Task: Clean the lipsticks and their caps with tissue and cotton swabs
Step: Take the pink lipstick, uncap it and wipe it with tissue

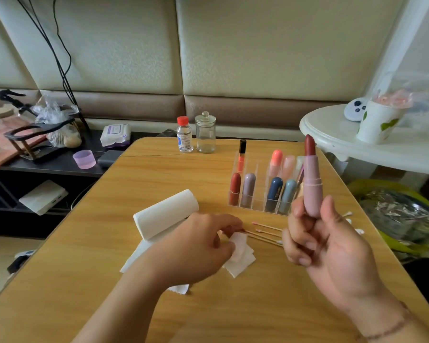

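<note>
With the right hand point(332, 246) gripping the uncapped lipstick point(312, 179) upright and the left hand point(203, 246) pinching a cotton swab point(263, 237), cleaning appears under way, the racked lipsticks point(263, 189) pending.

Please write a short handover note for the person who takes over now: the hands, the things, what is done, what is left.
Right hand holds the open pink lipstick upright, cap off.
Left hand pinches a cotton swab over the folded tissue.
More swabs lie beside it; the tissue roll lies behind.
Other lipsticks stand capped in the clear organizer.
Done: one lipstick opened.
Left: cleaning it; the rest look untouched.
</note>
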Demonstrator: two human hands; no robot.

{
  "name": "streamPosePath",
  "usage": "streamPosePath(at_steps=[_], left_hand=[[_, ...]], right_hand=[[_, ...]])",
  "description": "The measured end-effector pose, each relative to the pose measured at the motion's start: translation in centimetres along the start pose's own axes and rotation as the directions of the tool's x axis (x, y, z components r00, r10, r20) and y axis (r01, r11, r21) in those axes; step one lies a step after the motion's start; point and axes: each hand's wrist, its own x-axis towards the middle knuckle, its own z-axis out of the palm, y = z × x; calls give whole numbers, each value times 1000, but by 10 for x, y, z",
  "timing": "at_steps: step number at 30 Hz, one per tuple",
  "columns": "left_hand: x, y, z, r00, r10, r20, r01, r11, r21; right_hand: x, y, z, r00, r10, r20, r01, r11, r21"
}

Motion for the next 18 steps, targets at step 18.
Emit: streamPosePath(at_steps=[18], left_hand=[[6, 33, 34, 958, 38, -285, -262, 527, -808]], right_hand=[[-7, 19, 22, 984, 87, 153, -45, 965, -257]])
